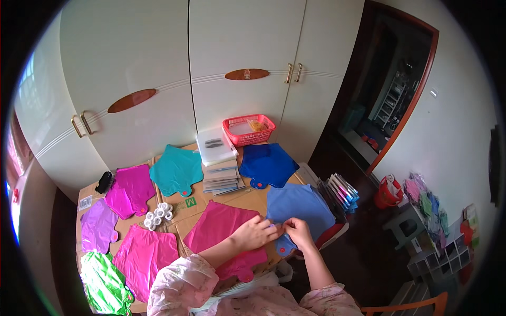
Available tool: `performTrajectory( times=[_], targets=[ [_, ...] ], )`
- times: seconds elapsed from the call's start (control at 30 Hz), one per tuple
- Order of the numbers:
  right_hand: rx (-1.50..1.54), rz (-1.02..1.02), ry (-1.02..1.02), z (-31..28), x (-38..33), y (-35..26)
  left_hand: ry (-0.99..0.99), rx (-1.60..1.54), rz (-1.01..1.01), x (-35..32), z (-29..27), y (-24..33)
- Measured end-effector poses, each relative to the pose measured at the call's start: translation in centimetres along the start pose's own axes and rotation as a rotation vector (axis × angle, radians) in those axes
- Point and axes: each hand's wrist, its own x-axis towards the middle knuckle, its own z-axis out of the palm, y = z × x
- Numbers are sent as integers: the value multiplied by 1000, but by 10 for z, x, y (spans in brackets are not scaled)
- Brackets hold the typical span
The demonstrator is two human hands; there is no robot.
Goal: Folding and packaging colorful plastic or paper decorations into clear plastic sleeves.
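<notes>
My left hand (255,232) and my right hand (298,232) meet over the near edge of a light blue flat foil piece (300,205). Both have their fingers pinched close together. A bit of pale purple shows at the left fingertips, too small to name. Beneath my left hand and forearm lies a deep pink foil piece (221,224), partly covered by them. Each foil piece is broad and angular, with a small rounded tab bearing a red dot.
On the cardboard-covered table (176,210) lie more foil pieces, including teal (176,169), dark blue (269,164) and green (103,284). White rolls (158,216), a stack of flat packets (221,176) and a red basket (249,138) stand among them. White cabinets (242,42) rise behind.
</notes>
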Motion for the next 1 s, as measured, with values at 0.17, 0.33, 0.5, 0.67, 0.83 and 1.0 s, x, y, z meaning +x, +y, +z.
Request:
performTrajectory(
  times=[0.17,0.33,0.5,0.67,0.83,1.0],
  targets=[
    [112,28,-25,1,0,-7,15,13,82,4,4,2],
    [124,-11,-49,-1,0,-5,-129,-26,39,6,12,9],
    [101,3,16,-6,2,-1,3,-90,-18,2,26,11],
    [438,15,190,-52,13,2,60,-122,-46,-2,28,11],
    [469,-99,576,-175,31,-8,75,-109,-34,0,28,9],
    [88,-437,801,-219,56,-85,30,-134,-63,2,25,9]
  ],
)
